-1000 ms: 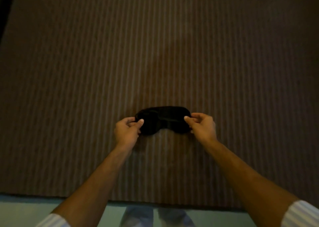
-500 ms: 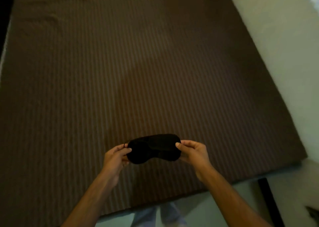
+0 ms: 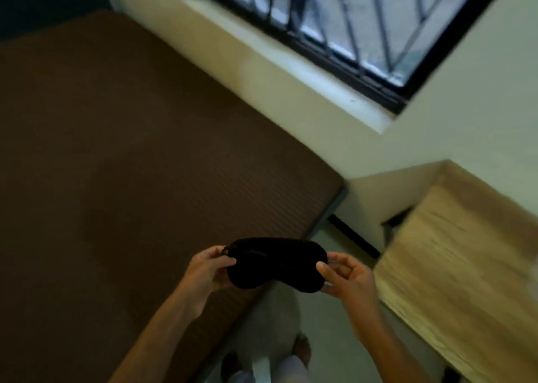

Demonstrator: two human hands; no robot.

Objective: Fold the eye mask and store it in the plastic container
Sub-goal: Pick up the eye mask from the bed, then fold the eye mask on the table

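Note:
A black eye mask is stretched flat in the air between my hands, over the near right corner of the bed. My left hand pinches its left end between thumb and fingers. My right hand pinches its right end the same way. The mask is unfolded. No plastic container is in view.
A bed with a brown striped cover fills the left. A light wooden table stands at the right, against a cream wall under a barred window. A strip of pale floor runs between bed and table.
The mask has been lifted off the bed cover and carried toward the right. The view has swung right, bringing in the wall, window and wooden table.

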